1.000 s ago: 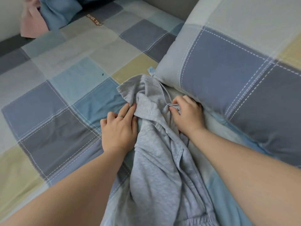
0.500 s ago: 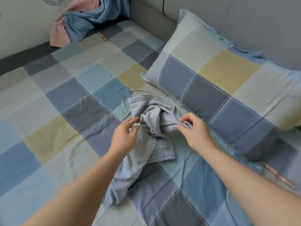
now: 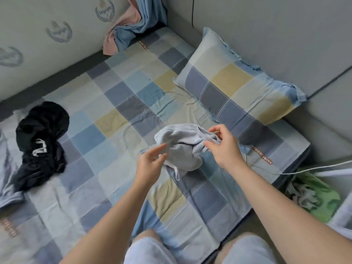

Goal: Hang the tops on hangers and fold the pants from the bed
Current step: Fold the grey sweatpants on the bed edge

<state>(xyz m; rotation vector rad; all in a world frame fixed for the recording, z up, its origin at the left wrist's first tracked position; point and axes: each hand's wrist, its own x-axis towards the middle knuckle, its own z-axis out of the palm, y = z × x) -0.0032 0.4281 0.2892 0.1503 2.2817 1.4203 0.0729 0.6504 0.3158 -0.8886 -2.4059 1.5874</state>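
Observation:
Light grey pants (image 3: 181, 147) with a white drawstring hang bunched above the checked bed sheet (image 3: 114, 119). My right hand (image 3: 222, 147) pinches the waistband end on the right. My left hand (image 3: 151, 161) touches the lower left of the bundle with thumb and fingers closing on the cloth. A black garment with a white drawstring (image 3: 41, 143) lies crumpled at the bed's left side. A pale blue garment (image 3: 7, 183) shows at the left edge, partly cut off.
A checked pillow (image 3: 236, 92) lies at the head of the bed on the right. Blue and pink cloth (image 3: 131, 29) is heaped in the far corner. A white cable (image 3: 297, 169) and green fabric (image 3: 314, 195) lie off the bed's right side. My knees are at the bottom.
The view has pulled back and up from the bed. The grey pants have been gathered into a smaller bundle and lifted off the sheet, away from the pillow. The black garment has come into view.

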